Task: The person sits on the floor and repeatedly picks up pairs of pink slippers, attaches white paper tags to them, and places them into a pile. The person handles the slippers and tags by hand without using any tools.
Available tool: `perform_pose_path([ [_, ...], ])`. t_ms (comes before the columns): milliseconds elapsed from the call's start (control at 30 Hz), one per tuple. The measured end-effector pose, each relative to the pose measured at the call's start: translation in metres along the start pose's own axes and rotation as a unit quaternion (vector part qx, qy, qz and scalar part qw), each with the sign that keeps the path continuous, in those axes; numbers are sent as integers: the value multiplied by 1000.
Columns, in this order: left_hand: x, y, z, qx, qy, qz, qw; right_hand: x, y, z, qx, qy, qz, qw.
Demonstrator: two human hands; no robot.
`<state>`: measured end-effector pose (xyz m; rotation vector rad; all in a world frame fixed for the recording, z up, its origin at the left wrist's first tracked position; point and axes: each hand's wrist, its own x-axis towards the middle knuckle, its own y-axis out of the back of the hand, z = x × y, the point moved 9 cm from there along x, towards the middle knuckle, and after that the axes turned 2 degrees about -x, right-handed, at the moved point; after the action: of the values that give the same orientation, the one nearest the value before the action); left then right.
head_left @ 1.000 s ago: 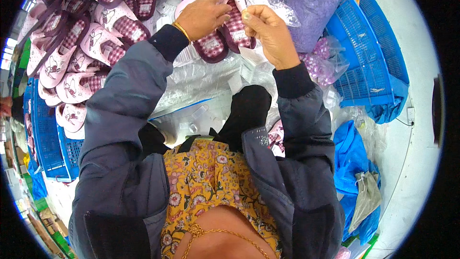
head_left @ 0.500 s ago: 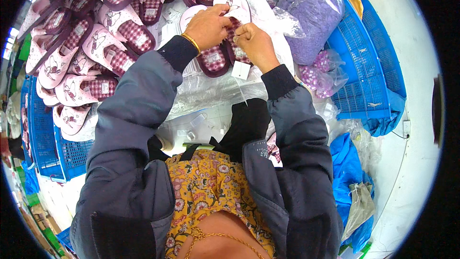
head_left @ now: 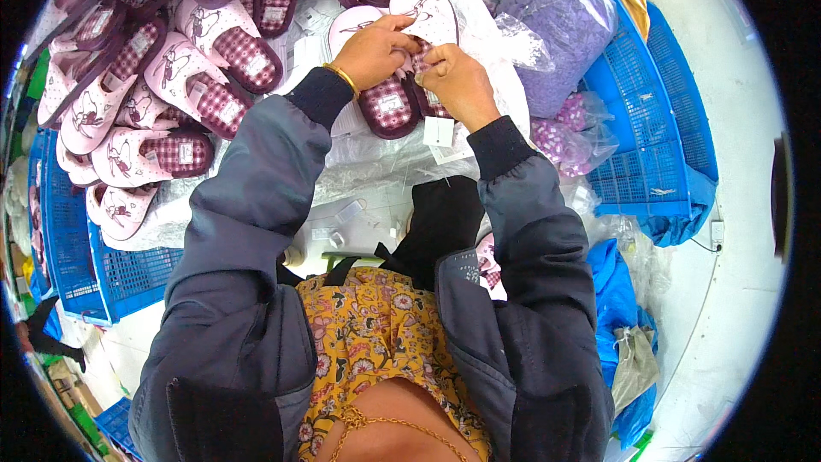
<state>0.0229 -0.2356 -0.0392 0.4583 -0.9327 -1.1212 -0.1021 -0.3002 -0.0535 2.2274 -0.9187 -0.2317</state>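
Note:
A pair of pink slippers with dark red checked insoles lies in front of me, toes pointing away. My left hand is closed at the opening of the right slipper, its fingertips gripping the edge of the upper. Close beside it, my right hand is pinched over the same slipper's insole; whatever its fingertips hold is too small to make out. The left slipper lies alongside, its upper partly behind my left hand. A white tag hangs by the right slipper's heel, below my right hand.
Many similar slippers are heaped at the left on clear plastic sheeting. Blue plastic crates stand at the left, and another blue crate at the right. A bag of purple material and a bag of pink-purple dotted pieces lie nearby.
The view has shifted slightly, so the pair sits a little farther right. My right fingertips have curled in closer to my left hand. A black shape now shows at the lower left edge.

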Motion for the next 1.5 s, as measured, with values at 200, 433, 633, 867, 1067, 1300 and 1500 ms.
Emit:
perform_pose_path([
  [200, -3, 0, -2, 9, -17, 8, 1000, 3, -2, -1, -29, -6, -3, 1000],
  [433, -3, -1, -2, -2, -16, 10, 1000, 6, 0, -7, -75, -4, 14, 997],
  [633, -1, 0, 4, 26, -21, 11, 999, 9, 0, 0, -85, -39, 53, 994],
  [867, 4, -3, 16, 100, -15, -29, 994, 11, 0, 1, -91, -43, 58, 993],
  [1067, 0, -4, 30, 165, -14, -42, 985, 15, -6, 7, -56, -31, 30, 997],
  [1300, 4, 6, 29, 162, -36, -8, 986, 27, -20, 20, 163, -21, 7, 986],
  [1500, -4, 24, 29, 39, -30, 33, 998, 23, -14, -3, 126, -1, 43, 991],
])
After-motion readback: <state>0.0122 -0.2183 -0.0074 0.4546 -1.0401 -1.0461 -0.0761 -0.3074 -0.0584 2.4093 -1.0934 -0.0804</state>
